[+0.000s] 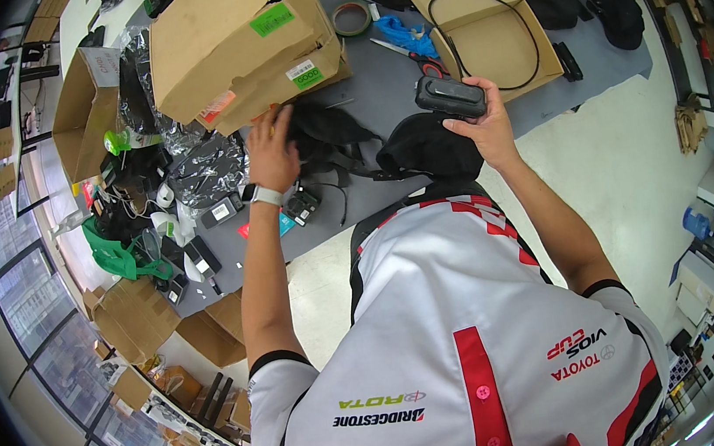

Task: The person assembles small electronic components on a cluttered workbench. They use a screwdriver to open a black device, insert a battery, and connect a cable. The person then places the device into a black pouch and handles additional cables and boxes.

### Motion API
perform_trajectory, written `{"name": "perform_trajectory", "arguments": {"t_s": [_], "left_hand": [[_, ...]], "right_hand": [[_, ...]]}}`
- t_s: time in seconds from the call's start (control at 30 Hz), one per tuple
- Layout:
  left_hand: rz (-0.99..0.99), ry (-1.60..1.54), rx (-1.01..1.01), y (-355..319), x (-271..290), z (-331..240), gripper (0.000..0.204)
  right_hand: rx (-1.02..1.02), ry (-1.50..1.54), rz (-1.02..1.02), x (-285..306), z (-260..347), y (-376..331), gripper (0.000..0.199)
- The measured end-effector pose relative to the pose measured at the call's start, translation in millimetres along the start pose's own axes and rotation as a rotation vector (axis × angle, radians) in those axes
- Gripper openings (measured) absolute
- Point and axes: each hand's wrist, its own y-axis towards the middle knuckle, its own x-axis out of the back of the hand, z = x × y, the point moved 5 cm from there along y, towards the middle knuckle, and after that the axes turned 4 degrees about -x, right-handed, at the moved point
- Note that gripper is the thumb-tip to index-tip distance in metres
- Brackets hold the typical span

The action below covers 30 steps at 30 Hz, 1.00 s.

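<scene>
Right hand: your right hand (486, 120) grips a black case (450, 96) by its right end, thumb at the near edge – an end hold that probably keeps its broad face uncovered and toward you.
Black case: held up over the table (398, 117), between the open box and the black cap (436, 148) nearest you.
Left hand: your left hand (273, 155) is open and empty, fingers spread near the lower edge of the box stack (242, 60), beside dark fabric (324, 130); whether the fingertips touch either, you cannot tell from here.
Box stack: cartons piled flat on one another, likely to save table room.
Open box: the open box (522, 50) has its lid tipped back; a black cable (533, 31) loops over its rim, seemingly too springy to lie flat.
Tools: red-handled scissors (429, 65) and a tape roll (351, 19) lie between the cartons – presumably for easy reach.
</scene>
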Motion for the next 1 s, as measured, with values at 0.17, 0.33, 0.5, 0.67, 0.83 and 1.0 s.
{"name": "perform_trajectory", "arguments": {"t_s": [0.17, 0.33, 0.5, 0.67, 0.83, 1.0], "left_hand": [[0.317, 0.051, -0.212, -33.9, -41.3, 12.6, 0.031], [0.51, -0.105, -0.188, -77.1, -46.2, -8.2, 0.024], [0.324, -0.537, 0.157, -69.4, -61.9, 23.5, 0.035], [0.003, -0.038, 0.246, -39.6, -87.4, 88.9, 0.025], [0.278, 0.28, 0.11, -21.3, -110.5, 94.6, 0.028], [0.301, 0.302, -0.037, -13.3, -92.1, 93.8, 0.026]], "right_hand": [[0.012, -0.039, -0.031, 4.6, 2.9, -9.5, 0.078], [0.027, -0.042, -0.083, 13.0, -4.8, -22.9, 0.078], [0.007, -0.033, -0.099, 4.7, -12.6, -27.3, 0.078], [0.029, -0.05, -0.078, -2.2, -15.6, -23.5, 0.078], [0.047, -0.038, -0.09, 0.3, -9.4, -25.7, 0.079], [0.058, -0.022, -0.134, 5.8, -8.9, -30.5, 0.079]]}}
